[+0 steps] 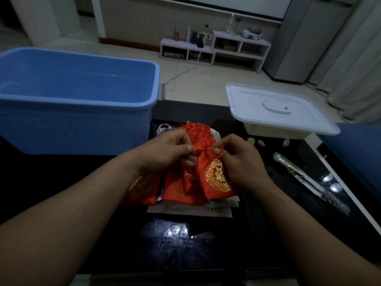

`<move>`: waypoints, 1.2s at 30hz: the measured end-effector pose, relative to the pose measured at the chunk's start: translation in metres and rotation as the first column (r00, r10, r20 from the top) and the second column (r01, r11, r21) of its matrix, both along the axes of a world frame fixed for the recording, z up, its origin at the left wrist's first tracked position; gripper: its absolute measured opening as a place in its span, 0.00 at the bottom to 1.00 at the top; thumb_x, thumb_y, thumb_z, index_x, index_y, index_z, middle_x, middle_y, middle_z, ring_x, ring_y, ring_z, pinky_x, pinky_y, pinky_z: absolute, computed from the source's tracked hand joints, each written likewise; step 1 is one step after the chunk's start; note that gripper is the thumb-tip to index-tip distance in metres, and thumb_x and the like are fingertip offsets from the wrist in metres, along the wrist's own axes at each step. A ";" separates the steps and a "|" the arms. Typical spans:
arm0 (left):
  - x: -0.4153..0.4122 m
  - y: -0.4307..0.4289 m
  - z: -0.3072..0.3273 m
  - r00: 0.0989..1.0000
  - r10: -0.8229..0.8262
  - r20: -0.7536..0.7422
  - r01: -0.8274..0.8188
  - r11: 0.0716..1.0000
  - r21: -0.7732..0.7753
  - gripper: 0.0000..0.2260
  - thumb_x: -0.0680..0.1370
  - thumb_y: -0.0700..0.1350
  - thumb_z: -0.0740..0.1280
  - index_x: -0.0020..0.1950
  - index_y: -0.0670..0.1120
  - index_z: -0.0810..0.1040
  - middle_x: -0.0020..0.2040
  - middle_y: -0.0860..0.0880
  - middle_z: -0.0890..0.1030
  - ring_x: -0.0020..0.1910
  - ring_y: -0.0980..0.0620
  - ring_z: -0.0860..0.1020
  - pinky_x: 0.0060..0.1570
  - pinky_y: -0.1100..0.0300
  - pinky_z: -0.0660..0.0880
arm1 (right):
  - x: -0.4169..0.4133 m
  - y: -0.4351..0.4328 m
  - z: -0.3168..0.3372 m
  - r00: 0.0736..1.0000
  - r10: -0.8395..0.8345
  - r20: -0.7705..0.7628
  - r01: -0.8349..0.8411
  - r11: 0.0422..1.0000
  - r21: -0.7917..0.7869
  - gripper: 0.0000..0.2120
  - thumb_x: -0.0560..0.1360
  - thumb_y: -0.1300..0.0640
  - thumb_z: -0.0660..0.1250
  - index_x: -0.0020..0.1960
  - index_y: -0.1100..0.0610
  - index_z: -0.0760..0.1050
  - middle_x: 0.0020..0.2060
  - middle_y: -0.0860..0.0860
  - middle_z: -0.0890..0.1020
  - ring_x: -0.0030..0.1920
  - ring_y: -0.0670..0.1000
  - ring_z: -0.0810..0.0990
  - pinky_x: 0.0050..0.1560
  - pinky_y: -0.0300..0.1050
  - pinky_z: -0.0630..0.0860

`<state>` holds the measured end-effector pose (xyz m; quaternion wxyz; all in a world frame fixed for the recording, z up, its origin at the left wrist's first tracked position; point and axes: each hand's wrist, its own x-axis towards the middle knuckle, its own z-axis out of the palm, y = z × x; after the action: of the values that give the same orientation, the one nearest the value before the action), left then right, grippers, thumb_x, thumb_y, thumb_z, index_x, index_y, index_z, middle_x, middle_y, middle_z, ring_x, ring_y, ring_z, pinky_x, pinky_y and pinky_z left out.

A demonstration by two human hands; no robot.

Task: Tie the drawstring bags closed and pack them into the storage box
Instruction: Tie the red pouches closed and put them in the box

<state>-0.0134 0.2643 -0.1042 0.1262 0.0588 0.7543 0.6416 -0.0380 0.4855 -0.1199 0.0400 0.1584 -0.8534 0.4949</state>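
- Left hand [171, 149] and right hand [239, 159] — fingers curled, each pinching an end of the red drawstring [203, 149].
- Red bag [214, 176] (gold emblem) held above other red bags [179, 190] at the middle of the tabletop [82, 182].
- Blue storage box [82, 120] — far-left corner of the tabletop.

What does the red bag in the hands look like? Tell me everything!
The red bag looks like shiny satin, with a round gold pattern printed on its front. Its neck is gathered by a thin red drawstring, so the top frills out above. It is held tilted over other red bags. The left hand and right hand each pinch the string at the neck.
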 end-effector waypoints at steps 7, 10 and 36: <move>0.006 0.012 0.005 0.992 0.122 0.036 -0.123 0.992 0.016 0.12 0.85 0.52 0.64 0.54 0.42 0.76 0.46 0.46 0.85 0.41 0.50 0.85 0.43 0.56 0.84 | -0.002 -0.004 0.004 0.996 -0.077 0.052 0.082 0.992 -0.098 0.05 0.79 0.60 0.73 0.45 0.52 0.80 0.41 0.48 0.84 0.42 0.46 0.82 0.43 0.44 0.78; 0.015 0.021 0.011 0.995 0.031 0.093 -0.023 0.997 -0.077 0.16 0.82 0.57 0.67 0.52 0.44 0.80 0.38 0.51 0.82 0.35 0.56 0.80 0.35 0.61 0.78 | -0.002 -0.007 0.005 0.987 -0.134 0.087 0.143 0.983 -0.115 0.04 0.79 0.57 0.73 0.47 0.51 0.80 0.43 0.50 0.85 0.44 0.49 0.84 0.42 0.45 0.77; 0.030 -0.164 0.075 0.241 0.862 -0.446 -0.881 0.387 0.273 0.03 0.82 0.49 0.66 0.55 0.53 0.75 0.50 0.56 0.80 0.51 0.56 0.80 0.56 0.65 0.77 | -0.093 -0.286 0.107 0.965 0.084 0.248 -0.136 0.970 0.202 0.04 0.81 0.60 0.67 0.49 0.60 0.78 0.50 0.60 0.82 0.47 0.57 0.82 0.43 0.47 0.80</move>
<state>0.0171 0.1000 -0.0296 -0.4592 -0.1992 0.6718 0.5461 -0.1305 0.1996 -0.0124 -0.1075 0.1487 -0.8908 0.4157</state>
